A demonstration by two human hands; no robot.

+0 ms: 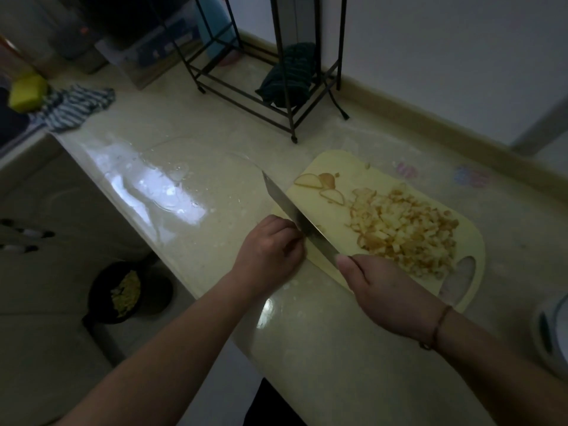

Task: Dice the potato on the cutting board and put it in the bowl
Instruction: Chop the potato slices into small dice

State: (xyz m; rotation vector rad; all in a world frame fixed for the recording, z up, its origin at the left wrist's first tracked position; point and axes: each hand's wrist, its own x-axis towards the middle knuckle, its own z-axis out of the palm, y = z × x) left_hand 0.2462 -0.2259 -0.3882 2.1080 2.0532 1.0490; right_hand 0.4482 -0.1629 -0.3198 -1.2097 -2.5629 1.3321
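Dim glossy countertop (190, 167), right hand (390, 299) gripping knife (295, 216), left hand (270, 250) curled beside blade

One head-worn view looks steeply down and forward over the counter (307, 348) near edge; close above the cutting board (310, 210). Floor shows at left.

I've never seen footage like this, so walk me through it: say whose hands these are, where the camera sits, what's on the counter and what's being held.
There is no machine here: a person wears a camera on the head, looking down at their own two hands. The right hand grips the handle of a large knife. The left hand rests at the blade's side, at the edge of a pale yellow cutting board. On the board lie a heap of diced potato and a few uncut slices. A clear glass bowl stands on the counter, left of the board.
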